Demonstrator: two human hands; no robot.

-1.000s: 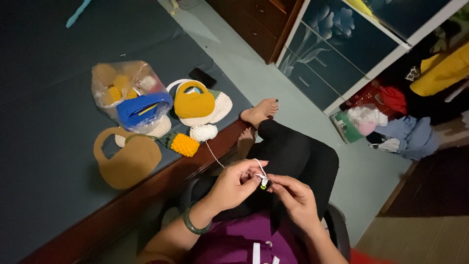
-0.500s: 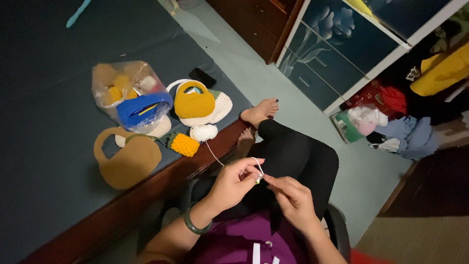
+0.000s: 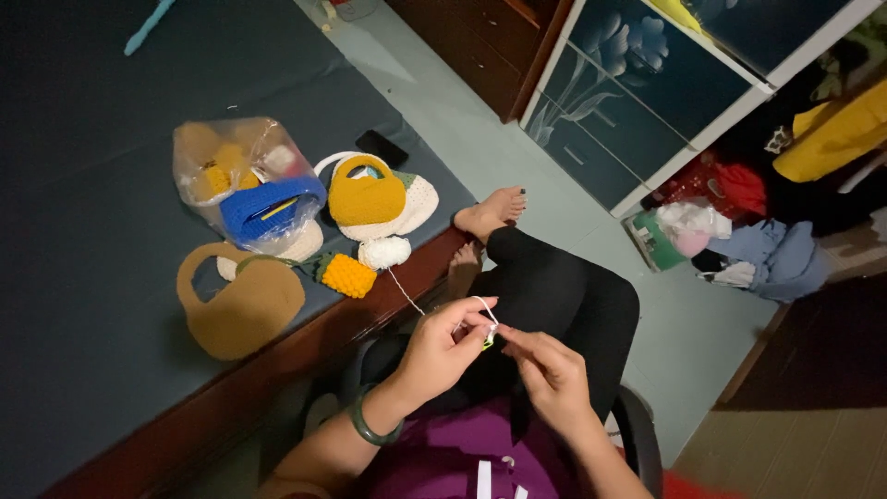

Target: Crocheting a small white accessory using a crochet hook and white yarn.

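My left hand (image 3: 442, 349) and my right hand (image 3: 551, 371) meet over my lap, their fingertips pinching a small white crochet piece (image 3: 487, 327) with a yellow-green hook tip below it. White yarn (image 3: 405, 288) runs from that piece up to a white yarn ball (image 3: 384, 251) on the dark mat's edge. A green bangle (image 3: 371, 427) circles my left wrist. How much of the hook each hand grips is hidden by the fingers.
On the dark mat (image 3: 102, 157) lie a brown crocheted bag (image 3: 242, 301), a yellow crocheted pineapple (image 3: 347, 274), a yellow bag on a cream piece (image 3: 368, 196), a plastic bag of yarn with a blue bag (image 3: 249, 189), and a phone (image 3: 382, 148). A cabinet (image 3: 637, 102) and piled clothes (image 3: 739, 231) stand right.
Both hands have shifted slightly over the lap, and the white loop of yarn now rises higher over my left fingertips. Things on the mat have not moved.
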